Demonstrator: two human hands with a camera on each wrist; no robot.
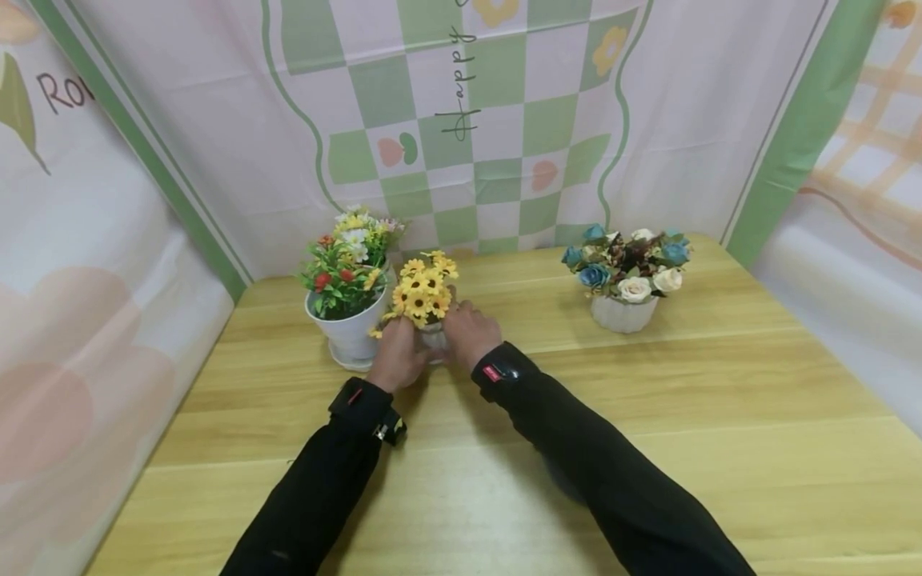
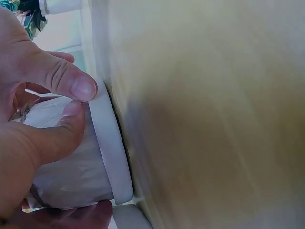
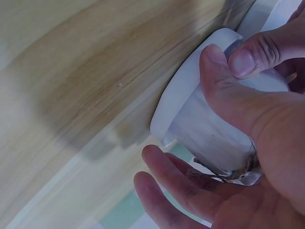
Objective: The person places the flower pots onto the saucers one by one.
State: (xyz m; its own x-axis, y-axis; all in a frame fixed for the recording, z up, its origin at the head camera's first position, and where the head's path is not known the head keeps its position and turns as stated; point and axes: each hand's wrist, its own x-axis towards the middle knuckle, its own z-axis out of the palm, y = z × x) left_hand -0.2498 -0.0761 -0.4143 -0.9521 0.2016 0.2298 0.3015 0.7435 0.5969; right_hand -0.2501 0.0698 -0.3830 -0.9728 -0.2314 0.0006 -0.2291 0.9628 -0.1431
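Note:
A small white flowerpot (image 1: pixel 433 337) of yellow artificial flowers (image 1: pixel 423 292) is at centre-left of the table, in front of the back curtain. My left hand (image 1: pixel 398 356) holds its left side and my right hand (image 1: pixel 471 332) its right. In the right wrist view, both thumbs lie across the near side of the pot (image 3: pixel 205 124), their tips close together by the white saucer (image 3: pixel 177 95); some right fingers are spread beyond the far side. Brown twine (image 3: pixel 250 164) circles the pot. The left wrist view shows the saucer (image 2: pixel 112 148) low against the tabletop.
Just left stands a larger white pot (image 1: pixel 350 332) with red flowers and greenery, near white and yellow flowers (image 1: pixel 363 236) behind. A ribbed white pot (image 1: pixel 623 314) of blue and cream roses (image 1: pixel 634 264) is at the right back. Printed curtains (image 1: pixel 504 120) border the wooden table (image 1: pixel 720 400).

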